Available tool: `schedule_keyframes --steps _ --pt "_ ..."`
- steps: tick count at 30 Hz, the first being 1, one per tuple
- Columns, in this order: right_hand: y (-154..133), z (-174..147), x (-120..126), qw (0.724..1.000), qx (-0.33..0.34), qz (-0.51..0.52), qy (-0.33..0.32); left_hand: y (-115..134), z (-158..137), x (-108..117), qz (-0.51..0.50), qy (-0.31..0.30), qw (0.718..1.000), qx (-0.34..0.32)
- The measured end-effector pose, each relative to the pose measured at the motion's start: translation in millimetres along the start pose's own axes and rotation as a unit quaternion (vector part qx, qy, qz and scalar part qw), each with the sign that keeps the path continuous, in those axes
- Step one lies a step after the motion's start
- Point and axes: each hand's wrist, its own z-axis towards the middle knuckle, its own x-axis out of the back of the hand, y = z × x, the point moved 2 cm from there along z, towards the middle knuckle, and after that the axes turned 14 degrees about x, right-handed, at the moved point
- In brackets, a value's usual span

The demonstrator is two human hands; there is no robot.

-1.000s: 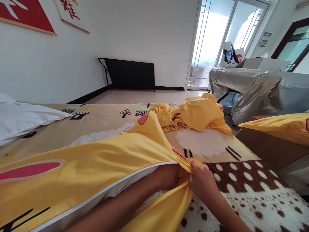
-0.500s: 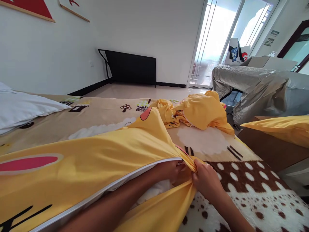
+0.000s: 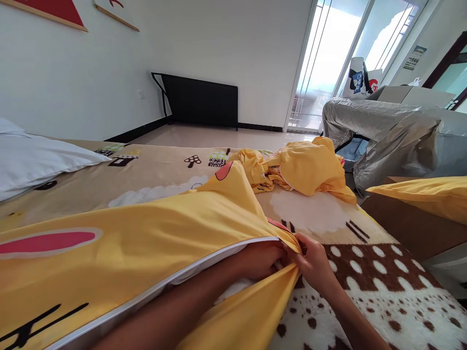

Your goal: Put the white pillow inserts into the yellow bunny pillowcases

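A yellow pillowcase [image 3: 153, 228] with pink and black cartoon print stretches across the front of the bed, its white-edged zip opening facing me. White filling, apparently an inner pillow [image 3: 237, 289], shows inside the gap. My left hand [image 3: 268, 258] reaches through this opening to the far right corner, with its fingers curled and partly hidden; what they grip I cannot make out. From outside, my right hand [image 3: 315, 260] is closed on the bunched yellow cloth at that same corner. The two hands almost meet there, fingertips close together.
Crumpled yellow bedding [image 3: 306, 167] lies farther back on the patterned blanket [image 3: 160, 160]. A white pillow [image 3: 44, 158] rests at left. Another yellow cloth item [image 3: 426, 194] sits over a brown box [image 3: 397, 223] at right, near plastic-wrapped furniture [image 3: 386, 126]. A black panel [image 3: 200, 99] leans on the wall.
My left hand has pushed slightly right, deeper into the corner of the pillowcase. My right hand has shifted its hold a little up and right on the cloth.
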Motion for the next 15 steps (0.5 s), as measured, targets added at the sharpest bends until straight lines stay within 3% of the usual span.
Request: schedule_keyframes --steps 4,9,12,15 --pt "-1.1 -1.7 -4.2 0.987 0.000 0.140 0.085 3.7 -0.3 6.1 0.009 0.043 0.999 0.008" --pt "-5.5 -2.0 -10.7 0.941 -0.047 0.317 0.109 5.8 -2.5 8.8 0.009 0.077 0.997 -0.012" --pt "-4.2 0.0 -9.1 0.936 -0.064 0.332 0.098 2.7 -3.2 6.5 -0.017 0.099 0.995 0.013" --pt "0.2 1.9 -6.4 0.967 -0.076 0.240 0.039 -0.4 -1.3 2.1 -0.058 0.090 0.994 0.033"
